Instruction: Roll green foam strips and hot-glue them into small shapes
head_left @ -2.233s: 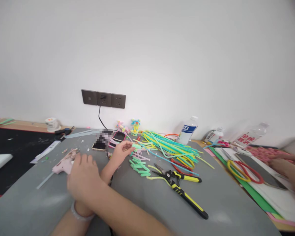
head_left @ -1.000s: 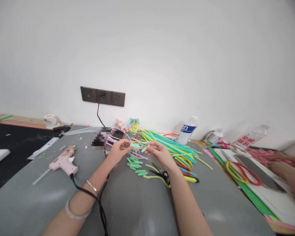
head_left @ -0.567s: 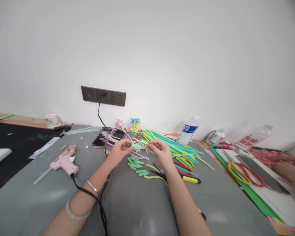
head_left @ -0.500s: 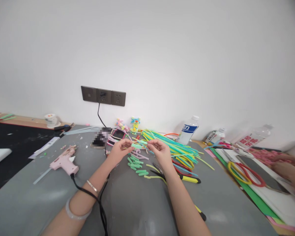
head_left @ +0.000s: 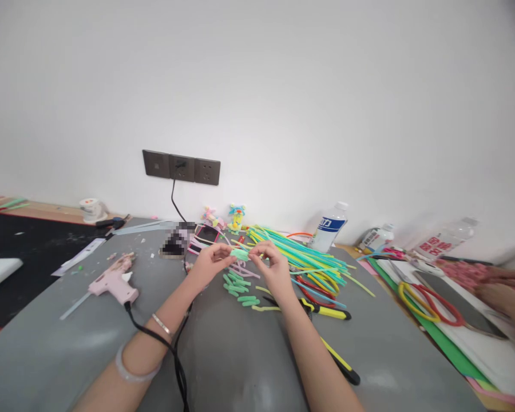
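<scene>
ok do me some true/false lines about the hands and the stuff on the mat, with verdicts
1. The left hand and right hand pinch a green piece between them. True.
2. The glue gun is in the left hand. False: it lies on the mat, left of that hand, untouched.
3. A black cable hangs from the socket. True.
4. The pliers lie left of the glue gun. False: they lie far to its right, by the right forearm.
</scene>
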The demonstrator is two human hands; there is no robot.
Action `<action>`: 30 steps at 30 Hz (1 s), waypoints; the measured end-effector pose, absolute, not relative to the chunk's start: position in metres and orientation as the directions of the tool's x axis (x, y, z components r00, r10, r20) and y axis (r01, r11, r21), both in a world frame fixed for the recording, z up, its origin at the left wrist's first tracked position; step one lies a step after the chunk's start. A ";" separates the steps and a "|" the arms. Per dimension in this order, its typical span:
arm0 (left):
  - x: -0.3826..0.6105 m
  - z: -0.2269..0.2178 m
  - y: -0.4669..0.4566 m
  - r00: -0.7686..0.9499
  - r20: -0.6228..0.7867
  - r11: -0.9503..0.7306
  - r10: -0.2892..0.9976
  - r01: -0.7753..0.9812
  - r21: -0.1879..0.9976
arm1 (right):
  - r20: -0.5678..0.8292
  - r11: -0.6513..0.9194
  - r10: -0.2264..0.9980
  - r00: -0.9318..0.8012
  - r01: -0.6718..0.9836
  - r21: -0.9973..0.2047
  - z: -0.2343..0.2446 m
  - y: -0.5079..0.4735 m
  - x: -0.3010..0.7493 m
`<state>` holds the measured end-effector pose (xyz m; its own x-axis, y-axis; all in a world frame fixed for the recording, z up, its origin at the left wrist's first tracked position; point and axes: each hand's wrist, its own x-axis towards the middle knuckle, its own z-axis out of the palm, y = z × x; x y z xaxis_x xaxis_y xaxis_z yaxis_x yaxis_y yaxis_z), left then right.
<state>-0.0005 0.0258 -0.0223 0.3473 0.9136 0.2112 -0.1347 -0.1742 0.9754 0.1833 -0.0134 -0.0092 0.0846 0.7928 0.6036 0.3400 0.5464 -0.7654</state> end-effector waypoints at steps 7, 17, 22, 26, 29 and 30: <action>-0.001 -0.024 0.026 0.348 0.217 -0.181 0.912 -0.135 0.974 | 0.655 0.587 0.754 0.050 0.396 -0.706 -0.010 -0.015 0.182; -0.001 -0.026 0.027 0.345 0.233 -0.202 0.909 -0.124 0.971 | 0.677 0.592 0.736 0.000 0.484 -0.644 -0.006 -0.018 0.180; -0.001 -0.026 0.027 0.338 0.238 -0.201 0.911 -0.142 0.969 | 0.684 0.593 0.729 -0.020 0.517 -0.617 -0.005 -0.019 0.180; -0.001 -0.026 0.026 0.337 0.236 -0.196 0.911 -0.148 0.969 | 0.681 0.590 0.731 -0.039 0.538 -0.602 -0.006 -0.020 0.180; -0.001 -0.026 0.026 0.339 0.242 -0.202 0.909 -0.149 0.968 | 0.681 0.585 0.731 -0.046 0.557 -0.590 -0.006 -0.020 0.180; -0.001 -0.026 0.026 0.340 0.244 -0.203 0.908 -0.151 0.967 | 0.681 0.583 0.730 -0.047 0.563 -0.586 -0.006 -0.020 0.180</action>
